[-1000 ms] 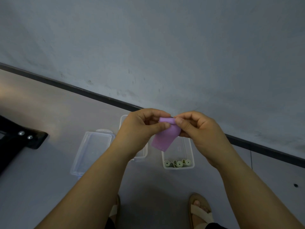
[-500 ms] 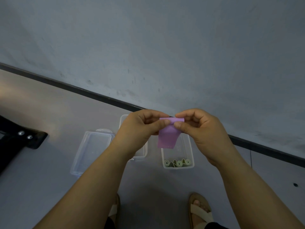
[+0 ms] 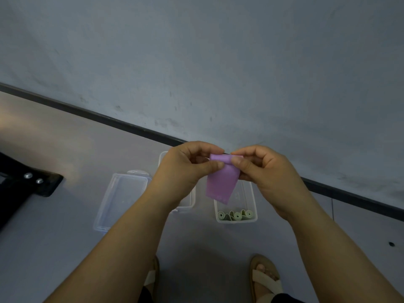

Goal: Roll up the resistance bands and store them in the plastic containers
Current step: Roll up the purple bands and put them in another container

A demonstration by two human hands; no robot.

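Purple band (image 3: 220, 184) looks soft, light and stretchy. We pinch its rolled top with our left hand (image 3: 183, 171) and right hand (image 3: 266, 171) — each grip closed on it — above the container (image 3: 236, 221) on the floor (image 3: 65, 248). Best hold the roll, not the floppy tail.

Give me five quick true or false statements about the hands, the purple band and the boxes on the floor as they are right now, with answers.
1. The left hand and the right hand both pinch the purple band. True.
2. The purple band is rolled up all the way. False: only its top end is rolled; the rest hangs flat.
3. Green rolls lie in the right-hand container. True.
4. The purple band rests inside a container. False: it is held in the air above them.
5. The person is barefoot. False: they wear sandals.
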